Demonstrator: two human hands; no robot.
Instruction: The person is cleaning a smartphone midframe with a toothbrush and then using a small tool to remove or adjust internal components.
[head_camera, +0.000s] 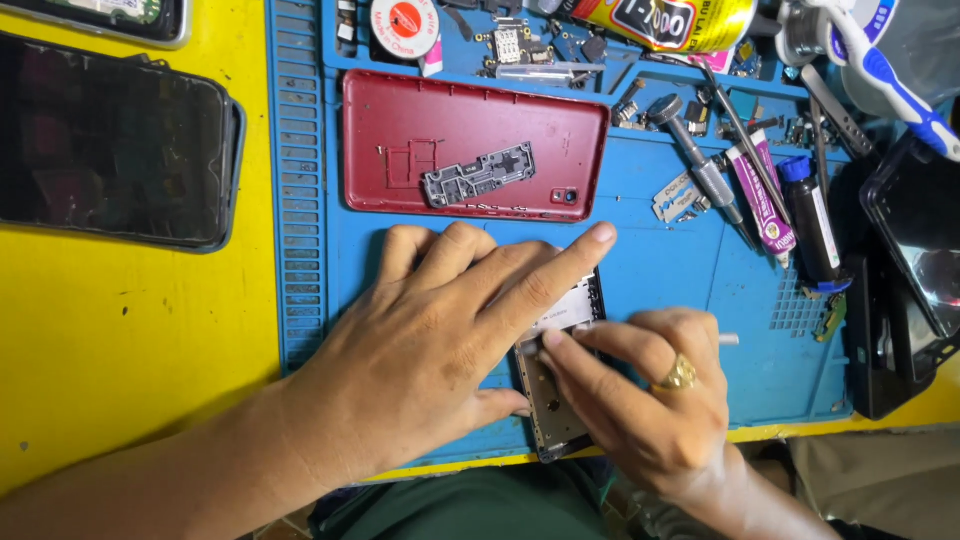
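Note:
An opened phone body (556, 405) lies on the blue repair mat (680, 270) near the front edge, mostly hidden under my hands. My left hand (450, 320) lies flat over it, index finger stretched toward the upper right, pressing it down. My right hand (650, 385), wearing a gold ring, pinches a thin white tool (728, 339) and touches the phone's inside with its fingertips. Just beyond lies a red phone back cover (400, 125) with a small grey metal plate (480, 175) resting on it.
A dark phone (110, 140) lies on the yellow table at left. At right lie a screwdriver (700, 165), a purple-white tube (760, 195), a black bottle with blue cap (812, 225), tweezers, a razor blade, small parts and another dark phone (915, 250).

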